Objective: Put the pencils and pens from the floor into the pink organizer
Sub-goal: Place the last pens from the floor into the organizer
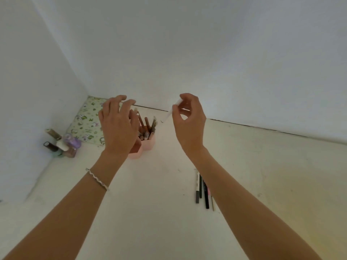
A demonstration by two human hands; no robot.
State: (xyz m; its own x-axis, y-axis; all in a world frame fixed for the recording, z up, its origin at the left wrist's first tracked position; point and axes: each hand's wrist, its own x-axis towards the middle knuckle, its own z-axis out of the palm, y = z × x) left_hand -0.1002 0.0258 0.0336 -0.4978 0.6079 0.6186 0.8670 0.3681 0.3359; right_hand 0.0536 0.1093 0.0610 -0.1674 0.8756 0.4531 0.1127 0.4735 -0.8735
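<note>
The pink organizer (148,143) stands on the floor near the corner of the room. It is smooth matte plastic with angular, honeycomb-like cells. A bunch of slim pencils (146,126), mostly brown and grey, stands in its rear cells and leans at slight angles, while the front cell looks empty. The left hand (118,126) hovers just in front of and above it, hiding its left side. The fingers are spread and loosely curved with nothing in them, and the fingertips are near the tops of the pencils.

To the right, apart from the organizer, the right hand (189,119) is raised and pinches a thin white pen (170,112) between thumb and fingertips. The pen tilts with its lower end toward the organizer.

On the pale, faintly scuffed floor (159,203), a small group of pens (203,188) lies side by side, partly under the right forearm. They are thin black, grey and white sticks.

A thin, twisted silver bracelet (97,180) circles the left wrist. Glossy nail polish bottles (62,144) cluster by the left wall, beside a flat floral-printed sheet (86,121) lying in the corner.
</note>
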